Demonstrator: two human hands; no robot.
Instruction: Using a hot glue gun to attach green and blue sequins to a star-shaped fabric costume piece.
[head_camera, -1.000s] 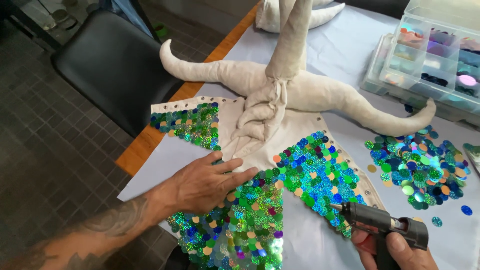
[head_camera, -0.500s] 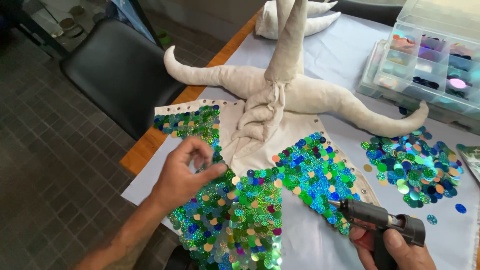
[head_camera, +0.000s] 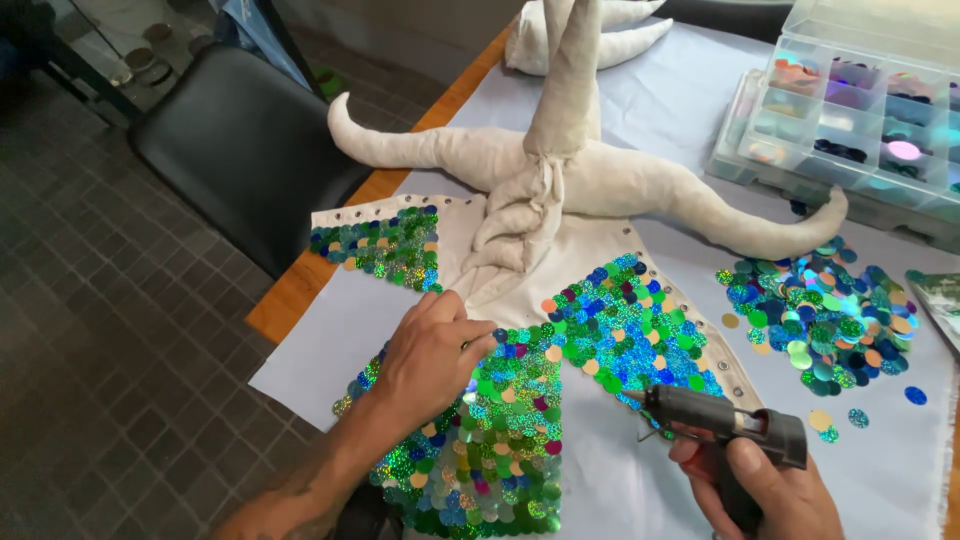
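Since half a second ago the left hand (head_camera: 432, 352) has dropped from a raised pinch back down onto the sequinned fabric piece (head_camera: 520, 400), and now lies knuckles up with its fingers curled, fingertips pressing near the top edge of the near sequin panel; whether it pinches a single sequin under there cannot be told. Over the same span the right hand (head_camera: 765, 490) has brought the black glue gun (head_camera: 715, 418) a little to the left (its grip is closed round the handle), so the nozzle now points at the right edge of the middle sequin panel, just beside it. Judging from this, pressing work goes on at the left while the gun waits close by.

That fabric piece lies flat on the pale cloth over the counter (head_camera: 300, 290), its cream stuffed tentacles (head_camera: 590, 180) sprawling on the far side. A loose heap of sequins (head_camera: 820, 320) sits to the right, well apart from both hands, and a clear compartment box (head_camera: 860, 120) stands at the far right
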